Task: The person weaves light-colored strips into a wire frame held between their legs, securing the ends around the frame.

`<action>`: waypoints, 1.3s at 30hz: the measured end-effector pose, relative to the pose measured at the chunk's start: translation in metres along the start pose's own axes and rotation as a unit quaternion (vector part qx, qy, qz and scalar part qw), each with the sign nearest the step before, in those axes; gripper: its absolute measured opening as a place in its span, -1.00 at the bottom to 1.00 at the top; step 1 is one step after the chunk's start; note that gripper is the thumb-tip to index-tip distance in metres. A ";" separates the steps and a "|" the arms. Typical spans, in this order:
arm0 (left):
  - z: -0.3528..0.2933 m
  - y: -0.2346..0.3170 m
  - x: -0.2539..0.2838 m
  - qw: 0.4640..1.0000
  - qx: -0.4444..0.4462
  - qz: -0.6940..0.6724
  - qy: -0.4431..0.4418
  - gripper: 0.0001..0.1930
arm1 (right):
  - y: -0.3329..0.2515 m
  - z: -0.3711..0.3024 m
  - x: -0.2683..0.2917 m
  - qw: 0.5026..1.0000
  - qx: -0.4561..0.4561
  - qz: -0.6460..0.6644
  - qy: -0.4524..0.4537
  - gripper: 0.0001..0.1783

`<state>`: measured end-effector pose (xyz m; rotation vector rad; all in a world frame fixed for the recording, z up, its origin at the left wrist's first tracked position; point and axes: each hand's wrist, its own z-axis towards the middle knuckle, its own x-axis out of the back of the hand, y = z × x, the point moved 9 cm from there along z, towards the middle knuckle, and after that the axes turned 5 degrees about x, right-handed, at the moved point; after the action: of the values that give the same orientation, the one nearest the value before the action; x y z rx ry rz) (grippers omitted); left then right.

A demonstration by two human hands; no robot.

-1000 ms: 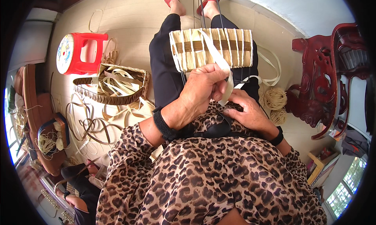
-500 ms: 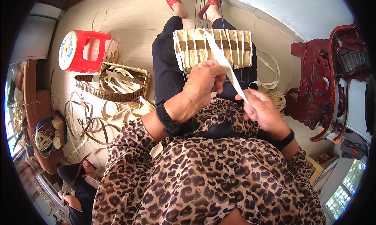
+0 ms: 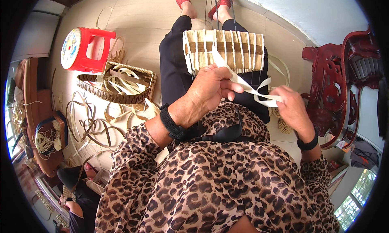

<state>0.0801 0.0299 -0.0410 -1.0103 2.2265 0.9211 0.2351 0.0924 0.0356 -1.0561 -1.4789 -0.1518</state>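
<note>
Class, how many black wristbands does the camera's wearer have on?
2: left wristband, just behind the left hand; right wristband, just behind the right hand. Both show plainly.

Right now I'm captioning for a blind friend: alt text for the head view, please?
A right hand holds a pale strip running past the left hand to a striped block over black trousers; a basket and red stool stand to the left.

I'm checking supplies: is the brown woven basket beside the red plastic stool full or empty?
Not empty: loose, flat cream strips lie inside the brown woven basket. Its bottom is largely hidden, so I cannot tell how full.
</note>
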 end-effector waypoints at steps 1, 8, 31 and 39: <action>-0.001 0.000 -0.001 1.000 0.000 -0.001 0.001 -0.89 | 0.010 -0.003 0.006 0.999 -0.027 -0.021 0.013 -0.86; -0.002 0.002 -0.004 0.999 -0.015 0.026 0.015 -0.89 | 0.058 -0.010 0.062 0.991 0.009 -0.126 0.039 -0.84; -0.020 0.002 -0.011 0.982 -0.088 0.160 0.044 -0.85 | -0.056 0.092 -0.026 0.959 0.035 0.279 -0.039 -0.79; -0.036 0.031 -0.013 0.837 -0.307 0.427 0.148 -0.94 | -0.046 0.094 -0.044 0.832 -0.039 0.537 -0.135 -0.79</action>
<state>0.0569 0.0236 0.0016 -0.3225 2.7504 2.0892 0.1287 0.1043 -0.0024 -1.8820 -0.9137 0.7714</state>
